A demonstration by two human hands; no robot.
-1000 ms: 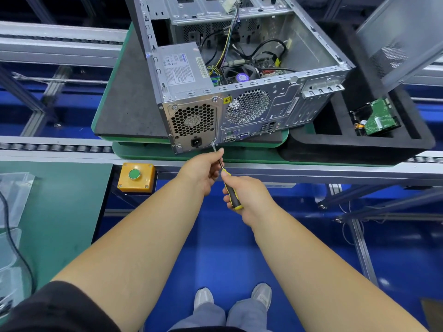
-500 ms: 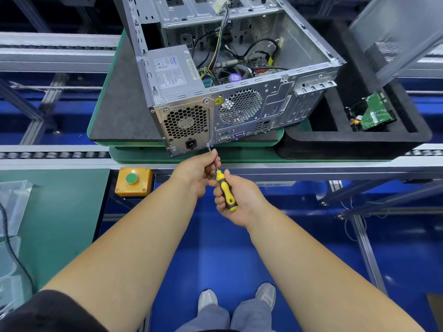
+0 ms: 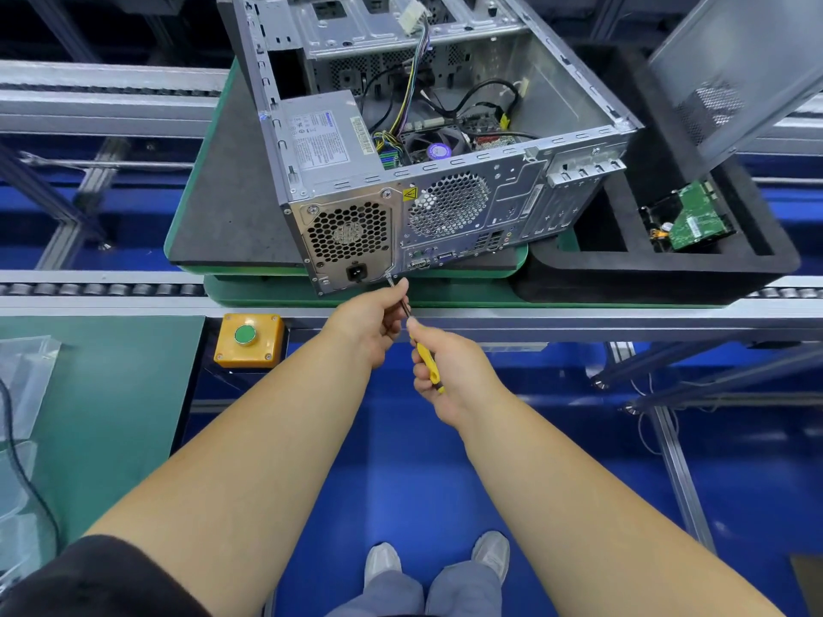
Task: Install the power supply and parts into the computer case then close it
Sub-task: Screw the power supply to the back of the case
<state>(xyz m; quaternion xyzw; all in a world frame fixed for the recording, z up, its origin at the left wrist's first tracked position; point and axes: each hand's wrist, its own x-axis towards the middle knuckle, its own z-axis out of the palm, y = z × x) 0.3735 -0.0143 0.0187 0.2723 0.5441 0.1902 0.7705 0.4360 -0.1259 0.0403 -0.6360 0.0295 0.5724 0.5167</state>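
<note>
Since the earlier frames the right hand [image 3: 450, 371] has turned a little on the screwdriver [image 3: 425, 356], so more of the yellow handle shows; the left hand [image 3: 369, 318] stays up at the shaft and the tip is still at the same lower corner of the case.

Right hand: fingers curled tight round the yellow-and-black handle, forearm coming in from lower right. Left hand: fingertips pinching the thin metal shaft just above the right hand's grip, forearm from lower left, black sleeve at the elbow.

Just beyond the left fingertips the tip meets the bottom corner of the power supply [image 3: 349, 242], beside its black socket. The power supply sits in the near left corner of the open computer case [image 3: 512, 202], which lies on a grey pad over a green pallet [image 3: 249, 287].

Power supply top label has blue brand text, too small to read. Yellow warning triangle sticker above the grip, on the rear panel.

Right of the grip, well apart: green circuit board [image 3: 694, 220] in a black foam tray [image 3: 668, 269]. Left of it: yellow box with a green button [image 3: 246, 335].
</note>
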